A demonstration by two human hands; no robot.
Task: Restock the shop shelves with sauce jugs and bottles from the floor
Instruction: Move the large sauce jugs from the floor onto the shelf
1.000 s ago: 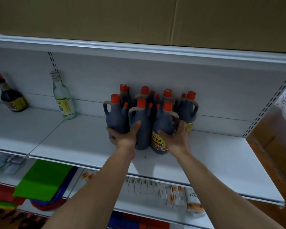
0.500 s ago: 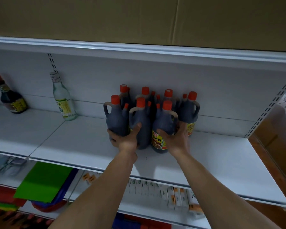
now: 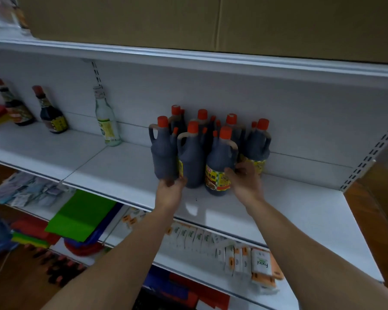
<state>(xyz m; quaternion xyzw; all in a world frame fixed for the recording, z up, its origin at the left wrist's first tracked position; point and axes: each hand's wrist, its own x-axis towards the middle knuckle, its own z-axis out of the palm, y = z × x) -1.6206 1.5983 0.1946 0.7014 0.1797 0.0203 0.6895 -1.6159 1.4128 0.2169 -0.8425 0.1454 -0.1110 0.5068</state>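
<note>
Packed at 12 o'clock on the white shelf (image 3: 126,173): dark soy sauce jugs (image 3: 255,148). Left hand (image 3: 170,193), fingers curled round the leftmost jug (image 3: 165,153) base; right hand (image 3: 246,182), fingers loosely bent, touching the labelled front jug (image 3: 218,168). Probably heavy, slick plastic: best gripped by loop handle (image 3: 151,135), base supported.

a: where are the jugs (image 3: 208,153)?
b: clustered on the middle shelf (image 3: 121,173), toward its back, right of the lone bottle (image 3: 106,121).
a: further left?
b: two more bottles (image 3: 52,113). box (image 3: 211,21) on the shelf above (image 3: 188,57), packets (image 3: 211,240) on the lower shelf (image 3: 288,294).
</note>
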